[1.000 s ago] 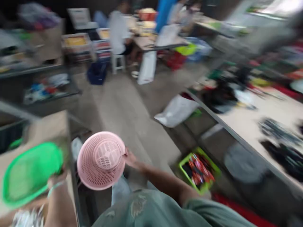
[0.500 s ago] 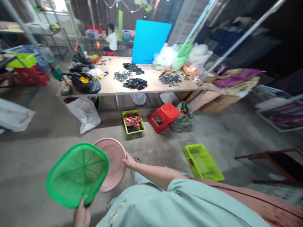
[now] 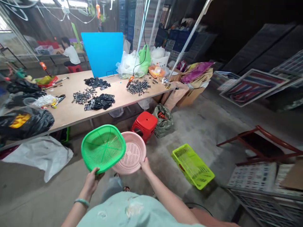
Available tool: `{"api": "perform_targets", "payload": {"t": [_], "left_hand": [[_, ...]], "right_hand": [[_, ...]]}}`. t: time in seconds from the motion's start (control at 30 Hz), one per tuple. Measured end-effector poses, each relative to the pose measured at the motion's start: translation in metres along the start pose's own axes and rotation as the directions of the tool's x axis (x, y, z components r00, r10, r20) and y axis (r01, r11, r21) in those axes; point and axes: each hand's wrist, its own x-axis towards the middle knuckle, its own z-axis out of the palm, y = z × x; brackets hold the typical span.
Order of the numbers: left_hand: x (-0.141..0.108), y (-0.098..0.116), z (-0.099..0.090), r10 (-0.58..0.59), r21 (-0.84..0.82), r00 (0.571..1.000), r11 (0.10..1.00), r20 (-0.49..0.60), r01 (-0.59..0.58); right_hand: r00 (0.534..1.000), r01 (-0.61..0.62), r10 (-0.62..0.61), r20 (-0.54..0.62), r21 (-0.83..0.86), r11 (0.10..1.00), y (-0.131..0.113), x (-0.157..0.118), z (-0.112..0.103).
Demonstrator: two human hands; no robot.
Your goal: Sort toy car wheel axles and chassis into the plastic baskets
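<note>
Green basket [image 3: 103,148], oblong with rounded corners, was held in the air in front of the worktop [image 3: 65,116], its open side facing up towards the wearer. Its long axis ran roughly side to side, rising slightly to the right. The left hand [image 3: 94,177] had its grip closed on the near rim, thumb on top. The right hand [image 3: 145,166] pinched the right rim of a round pink basket [image 3: 132,154], partly hidden by the green one. Beyond stood a red stool [image 3: 147,121]; a lime crate [image 3: 187,176] lay on the floor at right.
</note>
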Motion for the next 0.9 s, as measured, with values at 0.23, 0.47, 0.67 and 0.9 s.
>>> {"api": "perform_targets", "payload": {"t": [0.23,0.47,0.67,0.9], "left_hand": [[0.052,0.047,0.162,-0.082,0.200,0.989,0.978,0.125,0.056],[0.105,0.075,0.315,-0.100,0.199,0.960,0.979,0.260,0.048],[0.158,0.108,0.417,-0.047,0.156,0.960,0.988,0.275,0.003],[0.209,0.163,0.519,0.036,0.084,0.989,0.995,0.141,-0.049]], "right_hand": [[0.957,-0.141,0.167,-0.237,0.125,0.982,-0.035,0.070,-0.055],[0.892,-0.185,0.311,-0.328,0.362,0.914,-0.094,0.142,-0.078],[0.910,-0.231,0.334,-0.245,0.368,0.900,-0.140,0.249,-0.076],[0.958,-0.261,0.283,-0.046,0.270,0.927,-0.215,0.405,-0.047]]}}
